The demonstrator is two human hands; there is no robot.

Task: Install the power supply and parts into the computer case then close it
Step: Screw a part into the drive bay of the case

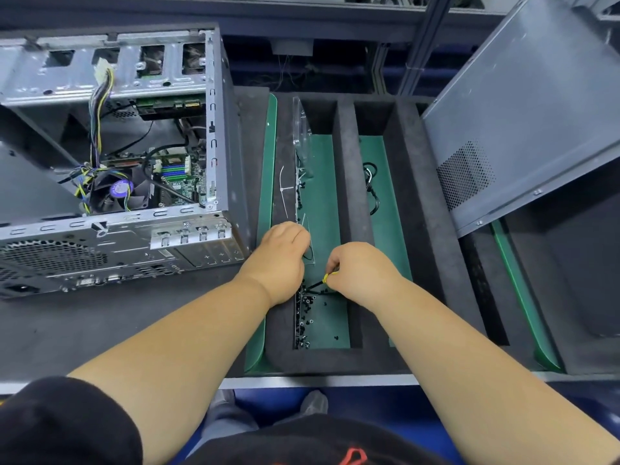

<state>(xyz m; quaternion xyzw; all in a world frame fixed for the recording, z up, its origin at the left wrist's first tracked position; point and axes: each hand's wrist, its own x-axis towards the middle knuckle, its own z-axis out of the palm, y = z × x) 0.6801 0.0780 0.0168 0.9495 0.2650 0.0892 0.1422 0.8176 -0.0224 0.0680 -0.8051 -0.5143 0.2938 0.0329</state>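
A dark grey surface (100, 330) carries an open computer case (114, 162) at the left, its side off, showing the motherboard (174, 176), a CPU fan (117, 193) and a bundle of coloured wires (97, 105) hanging from the upper bay. To the right of the case lies a black foam tray (345, 156) with long compartments floored in green matting. The left compartment holds a scatter of small black screws (303, 320) along its left wall, and a clear plastic piece (302, 132) stands at its far end. White cable ties (285, 189) lie on the foam rim. A coiled black cable (370, 182) rests in the next compartment. The grey side panel (523, 105), with a perforated vent patch, leans tilted over the tray's right side.

The left hand (280, 260) sits curled at the foam rim beside the screws; whether it holds anything cannot be told. The right hand (359, 273) pinches a small tool with a yellow collar and black shaft (318, 284), its tip down among the screws.

Beyond the surface run dark metal shelf frames (426, 45).
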